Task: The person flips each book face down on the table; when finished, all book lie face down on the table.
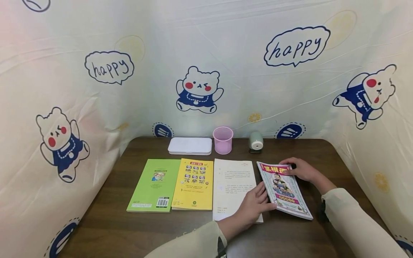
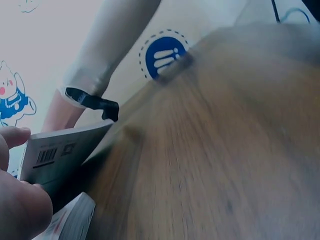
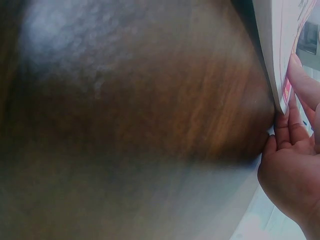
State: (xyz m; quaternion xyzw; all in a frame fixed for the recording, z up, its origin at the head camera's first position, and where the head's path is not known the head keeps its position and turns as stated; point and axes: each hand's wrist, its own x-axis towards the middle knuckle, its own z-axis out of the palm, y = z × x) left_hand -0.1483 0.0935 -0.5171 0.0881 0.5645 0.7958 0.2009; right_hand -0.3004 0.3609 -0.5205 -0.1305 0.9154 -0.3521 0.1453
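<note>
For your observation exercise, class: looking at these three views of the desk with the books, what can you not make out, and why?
- Small print on the white sheet: head view, too small.
- Colourful book: its underside hidden in the head view; cut off by the edge in the right wrist view.
- Left hand: fingers partly hidden under that book.
- Table: right wrist view blurred.
- Green book title: too small.

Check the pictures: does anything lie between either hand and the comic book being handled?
Nothing visible does. The left hand touches the comic book at its left edge, and the right hand touches its far right corner.
</note>
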